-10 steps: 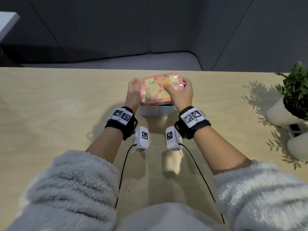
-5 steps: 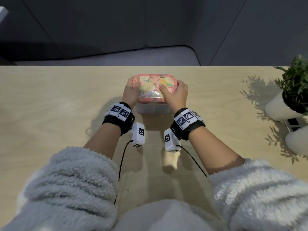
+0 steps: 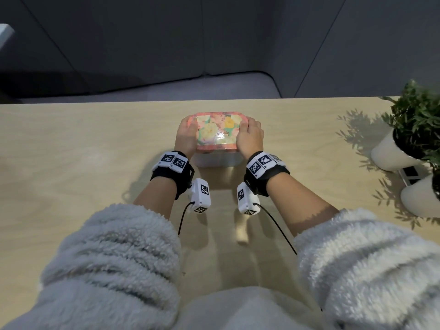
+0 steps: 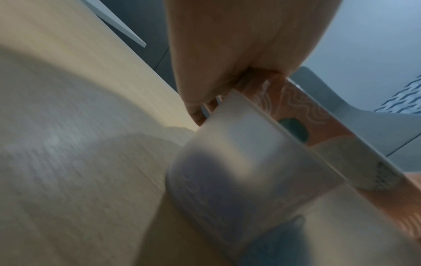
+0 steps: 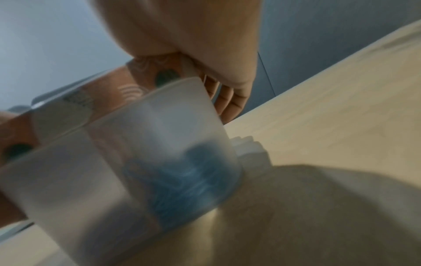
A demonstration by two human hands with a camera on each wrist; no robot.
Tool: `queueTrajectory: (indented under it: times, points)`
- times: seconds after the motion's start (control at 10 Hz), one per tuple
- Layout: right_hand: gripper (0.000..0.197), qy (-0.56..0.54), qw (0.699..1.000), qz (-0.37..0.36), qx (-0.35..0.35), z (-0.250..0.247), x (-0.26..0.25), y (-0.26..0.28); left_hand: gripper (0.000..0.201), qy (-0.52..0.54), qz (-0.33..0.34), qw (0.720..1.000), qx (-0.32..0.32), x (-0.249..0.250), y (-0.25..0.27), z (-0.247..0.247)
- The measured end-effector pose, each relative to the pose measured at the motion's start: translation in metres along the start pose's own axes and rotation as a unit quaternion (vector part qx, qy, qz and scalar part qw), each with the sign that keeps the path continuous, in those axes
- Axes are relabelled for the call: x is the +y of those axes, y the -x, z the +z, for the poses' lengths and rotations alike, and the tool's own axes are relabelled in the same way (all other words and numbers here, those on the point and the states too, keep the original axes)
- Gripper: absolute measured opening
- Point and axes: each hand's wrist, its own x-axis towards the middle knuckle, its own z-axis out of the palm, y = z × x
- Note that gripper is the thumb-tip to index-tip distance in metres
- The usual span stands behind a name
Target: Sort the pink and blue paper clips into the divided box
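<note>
Head view: left hand (image 3: 187, 136) and right hand (image 3: 250, 139) sit at the 2 short ends of the lid (image 3: 217, 131), centre of frame, fingers curled over its edges and clamped on it. Lid is floral, pink-rimmed, lying on top of the box (image 3: 217, 160). Box is frosted white and rests on the table (image 3: 71, 151), just beyond both wrists.

Left wrist view: fingers (image 4: 193, 100) wrap under the lid rim at upper centre; box wall fills lower right, blurred.

Right wrist view: blue clips (image 5: 182, 181) show through the box wall, lower centre. Pink clips not discernible.

2 potted plants (image 3: 409, 129) stand at the right edge of the head view, well apart from the box.
</note>
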Motion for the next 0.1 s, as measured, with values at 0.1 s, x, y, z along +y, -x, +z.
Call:
queueTrajectory:
  times: [0.1]
  points:
    - [0.062,0.013,0.999,0.016,-0.034,-0.003,-0.0033,-0.0038,0.041,-0.015,-0.017,1.0,-0.003,0.0006,-0.0003,-0.0073]
